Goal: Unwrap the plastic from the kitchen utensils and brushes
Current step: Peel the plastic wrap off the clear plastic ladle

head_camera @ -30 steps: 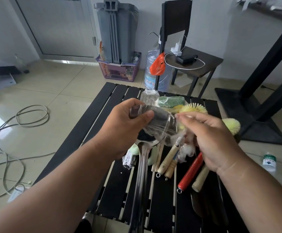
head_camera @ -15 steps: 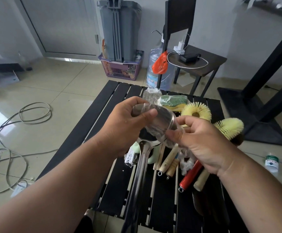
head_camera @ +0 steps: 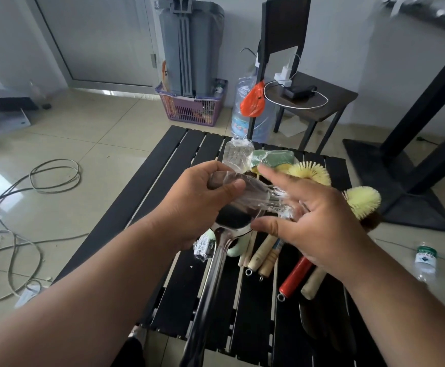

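1. Loose cables [head_camera: 28, 197] coil over the tiled floor far left, well apart from the black slatted table [head_camera: 147, 186], whose left edge runs diagonally beside bare tile
2. Behind the table's far edge stand a purple basket [head_camera: 192, 107] with a grey bin [head_camera: 189, 46] in it, then a water jug [head_camera: 245, 112] with an orange bag [head_camera: 253, 100], then a dark chair [head_camera: 311, 99] carrying a charger and white cord
3. The left hand [head_camera: 200, 200] is curled round the bowl end of a metal ladle [head_camera: 232, 223], thumb pressed on the clear plastic wrap [head_camera: 258, 194] that covers it; the ladle's long handle runs down toward the camera, above the table
4. Under the ladle lie a small wrapped bundle [head_camera: 202, 247], a pale green item [head_camera: 238, 247] and wooden handles [head_camera: 262, 254] with ring ends
5. At the far edge sit a wad of clear plastic [head_camera: 236, 154] and a wrapped green sponge [head_camera: 271, 158], touching each other
6. The right hand [head_camera: 311, 218] is spread, fingers straight, thumb near the ladle's bowl; stretched wrap clings at its fingers, though whether it pinches the film I cannot tell
7. Partly beneath that hand lie a red handle [head_camera: 294, 275] and a pale one beside it; two yellow bristle brushes [head_camera: 363, 201] rest near the table's right edge
8. Right of the table, a small bottle [head_camera: 425, 260] lies on the floor, and a black stand base [head_camera: 401, 181] crowds that side
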